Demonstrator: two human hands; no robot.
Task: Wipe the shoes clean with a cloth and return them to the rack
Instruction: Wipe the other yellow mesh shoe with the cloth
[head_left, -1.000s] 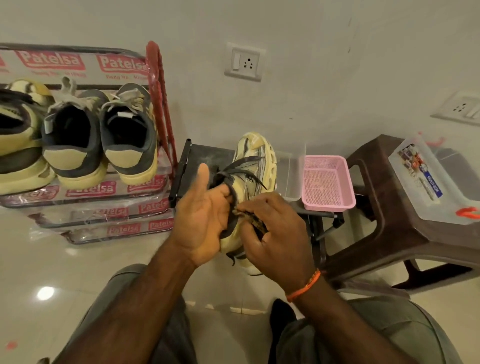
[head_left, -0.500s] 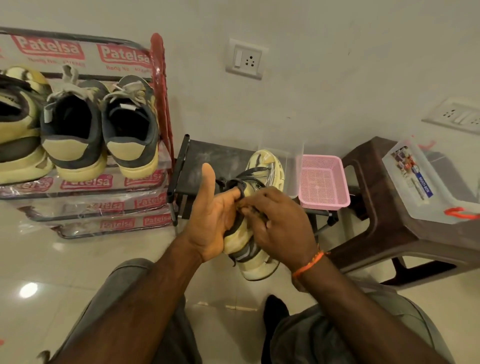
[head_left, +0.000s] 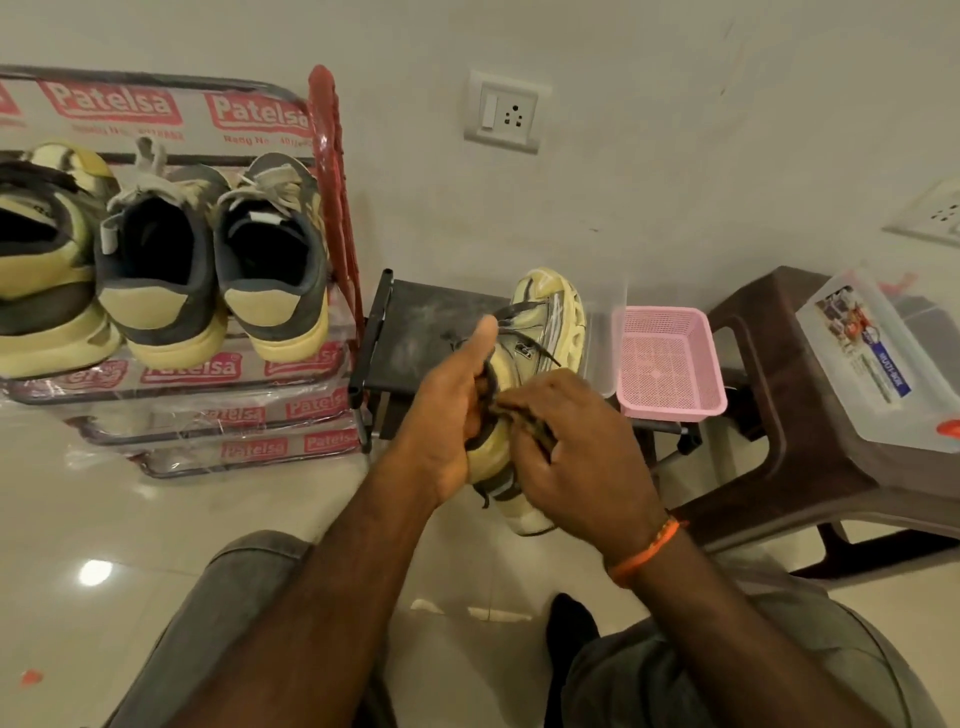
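While the left hand (head_left: 449, 415) kept its grip on the yellow shoe (head_left: 524, 395), thumb standing up and fingers curled round the upper, the shoe had sunk a little lower and closer to the person's lap than a second before. The right hand (head_left: 576, 462) still pinched a dark, crumpled cloth (head_left: 524, 421) against the shoe's side, its fingers bunched together on it. I judged the wiping to be in mid-stroke, with this shoe not yet ready for the rack (head_left: 332, 208). Three other shoes (head_left: 270, 260) sat on the rack's top shelf, just left of a small dark stand (head_left: 415, 332). A pink basket (head_left: 670, 364) rested beside it, near a brown stool (head_left: 769, 415) carrying a clear plastic box (head_left: 878, 364). Pale glossy floor tiles (head_left: 130, 519) met a plain wall with a socket (head_left: 506, 111).
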